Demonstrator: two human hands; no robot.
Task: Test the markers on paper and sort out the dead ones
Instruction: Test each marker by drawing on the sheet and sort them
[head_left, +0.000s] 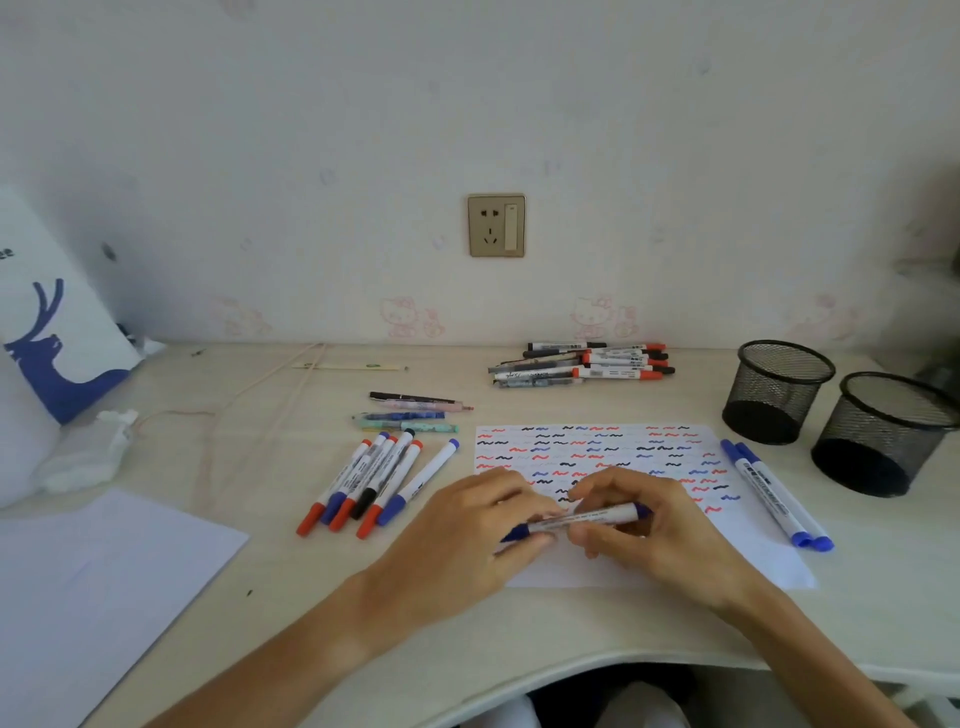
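Near the desk's (519, 634) front edge, the left hand (467, 540) and right hand (644, 525) both pinch a blue marker (587, 519) level above the test paper (597, 452). Best to pull the cap straight off, gripping the barrel firmly. Sorted markers (374, 483) lie left; the untested pile (582, 364) rests by the back edge, below a wall socket (496, 225).

Marker pile (582, 364) behind paper (597, 452)

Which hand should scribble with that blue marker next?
Probably the right hand. It grips the barrel of the blue marker directly over the test paper, while the left hand pinches the marker's left end, apparently at the cap.
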